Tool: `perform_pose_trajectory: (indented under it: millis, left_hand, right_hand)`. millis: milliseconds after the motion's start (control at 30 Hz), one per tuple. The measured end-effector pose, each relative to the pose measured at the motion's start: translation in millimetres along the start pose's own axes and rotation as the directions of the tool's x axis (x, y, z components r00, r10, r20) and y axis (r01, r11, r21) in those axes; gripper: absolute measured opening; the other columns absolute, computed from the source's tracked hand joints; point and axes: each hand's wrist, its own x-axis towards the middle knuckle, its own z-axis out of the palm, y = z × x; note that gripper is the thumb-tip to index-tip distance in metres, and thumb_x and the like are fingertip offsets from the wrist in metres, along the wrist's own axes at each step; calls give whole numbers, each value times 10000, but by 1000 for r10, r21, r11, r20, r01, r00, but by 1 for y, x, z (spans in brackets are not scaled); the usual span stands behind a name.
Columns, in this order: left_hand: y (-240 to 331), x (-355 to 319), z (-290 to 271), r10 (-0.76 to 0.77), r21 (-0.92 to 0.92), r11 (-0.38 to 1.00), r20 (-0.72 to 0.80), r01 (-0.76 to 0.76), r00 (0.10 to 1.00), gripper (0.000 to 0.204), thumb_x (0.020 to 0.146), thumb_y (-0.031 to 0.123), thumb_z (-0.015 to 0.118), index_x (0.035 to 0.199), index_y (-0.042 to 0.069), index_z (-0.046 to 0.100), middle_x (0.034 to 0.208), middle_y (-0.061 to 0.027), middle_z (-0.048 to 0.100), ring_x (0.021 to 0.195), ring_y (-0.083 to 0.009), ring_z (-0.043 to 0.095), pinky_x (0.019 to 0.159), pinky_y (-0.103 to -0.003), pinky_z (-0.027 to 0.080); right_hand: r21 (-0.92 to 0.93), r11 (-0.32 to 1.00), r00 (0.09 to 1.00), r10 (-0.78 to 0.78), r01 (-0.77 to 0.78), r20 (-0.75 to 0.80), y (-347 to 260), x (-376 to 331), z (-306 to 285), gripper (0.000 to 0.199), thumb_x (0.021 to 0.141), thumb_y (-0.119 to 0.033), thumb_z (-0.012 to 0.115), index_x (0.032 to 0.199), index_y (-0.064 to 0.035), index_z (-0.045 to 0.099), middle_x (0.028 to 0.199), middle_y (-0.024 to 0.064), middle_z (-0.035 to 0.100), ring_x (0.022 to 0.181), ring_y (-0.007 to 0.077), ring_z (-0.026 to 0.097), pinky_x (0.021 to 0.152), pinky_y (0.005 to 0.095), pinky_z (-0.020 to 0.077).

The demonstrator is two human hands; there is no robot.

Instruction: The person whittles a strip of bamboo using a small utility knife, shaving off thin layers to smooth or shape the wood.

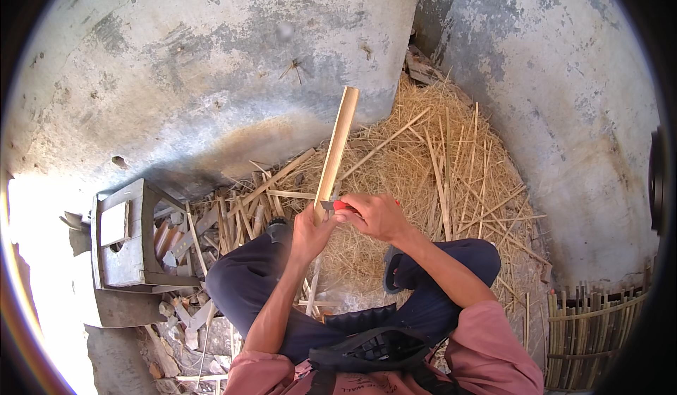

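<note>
My left hand (310, 233) is closed round the lower end of a split bamboo piece (338, 141). The bamboo is long, pale and slightly hollowed, and it slants up and away from me. My right hand (377, 215) grips a knife with a red handle (342, 205), its short grey blade lying against the bamboo just above my left fingers. Both hands are close together over my crossed legs. The bamboo's lowest end is hidden by my left hand, and most of the knife handle by my right.
Pale shavings and thin strips (423, 148) are heaped ahead and to the right. A wooden box-like frame (144, 278) stands at the left beside rubble and bamboo offcuts (240, 211). A woven stick basket (596, 356) sits at the lower right. Worn plaster walls (247, 56) enclose the corner.
</note>
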Motion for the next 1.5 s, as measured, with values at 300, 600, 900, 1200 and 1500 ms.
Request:
perform_pose_trajectory:
  millis: [300, 600, 900, 1200, 1500]
  left_hand:
    - [3, 0, 1, 18, 8, 1000, -49, -18, 999, 379, 894, 301, 918, 976, 12, 687, 762, 71, 539, 711, -56, 460, 608, -263, 425]
    - [5, 3, 4, -51, 70, 996, -129, 61, 990, 481, 874, 387, 930, 761, 57, 600, 656, 69, 505, 627, -47, 437, 541, -265, 385]
    - [9, 0, 11, -163, -54, 986, -103, 158, 981, 508, 908, 400, 905, 702, 96, 553, 650, 83, 478, 619, -33, 385, 521, -268, 318]
    - [-1, -3, 13, -180, 126, 974, -81, 189, 980, 568, 884, 491, 900, 692, 79, 560, 627, 52, 514, 609, -62, 447, 533, -294, 395]
    - [-8, -3, 19, -136, 188, 971, -65, 146, 989, 603, 878, 523, 893, 678, 56, 569, 588, 20, 531, 582, -79, 489, 520, -323, 439]
  right_hand:
    - [-45, 999, 997, -21, 18, -75, 0, -3, 8, 359, 1014, -427, 719, 1038, -68, 724, 864, 97, 759, 688, 313, 736, 572, 407, 565]
    - [-131, 990, 984, -65, 43, -167, 0, -1, 8, 297, 1033, -369, 697, 1091, -78, 702, 839, 94, 735, 644, 283, 727, 542, 409, 556]
    - [-200, 978, 982, -98, 64, -163, 5, 2, 3, 286, 1032, -365, 700, 1092, -86, 700, 791, 85, 709, 618, 269, 713, 530, 398, 548]
    - [-238, 971, 972, -42, -15, -231, 16, 16, -25, 303, 1036, -397, 695, 1077, -99, 723, 843, 67, 753, 648, 260, 726, 543, 389, 542]
    - [-260, 965, 973, -31, -31, -230, 33, 19, -46, 297, 1037, -396, 694, 1090, -106, 732, 841, 73, 756, 661, 262, 723, 549, 386, 535]
